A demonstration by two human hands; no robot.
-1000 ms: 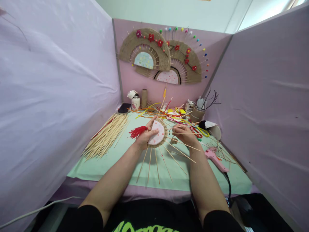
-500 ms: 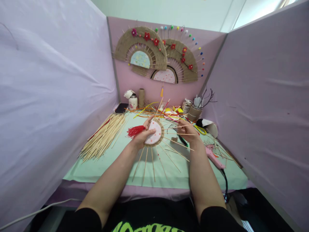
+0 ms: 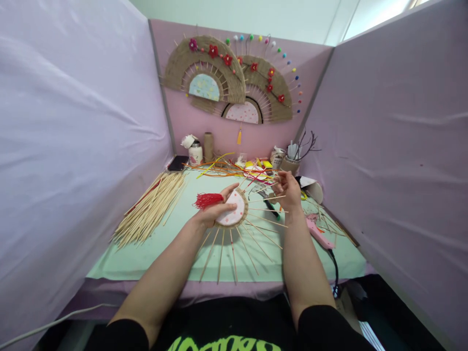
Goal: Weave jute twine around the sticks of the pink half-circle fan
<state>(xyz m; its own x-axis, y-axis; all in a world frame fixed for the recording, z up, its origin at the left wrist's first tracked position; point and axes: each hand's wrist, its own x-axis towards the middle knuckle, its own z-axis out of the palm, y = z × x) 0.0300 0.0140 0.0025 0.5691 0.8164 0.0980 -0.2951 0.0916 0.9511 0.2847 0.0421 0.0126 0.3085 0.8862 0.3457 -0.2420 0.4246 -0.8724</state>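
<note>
The right hand has lifted clear of the stick spokes, curled on I cannot tell what, leaving them free, while the left hand stays clamped on the pink disc above the surface middle.

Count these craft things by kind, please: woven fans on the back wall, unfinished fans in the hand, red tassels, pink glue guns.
Woven fans on the back wall: 2
Unfinished fan in the left hand: 1
Red tassel: 1
Pink glue gun: 1
Total: 5
</note>
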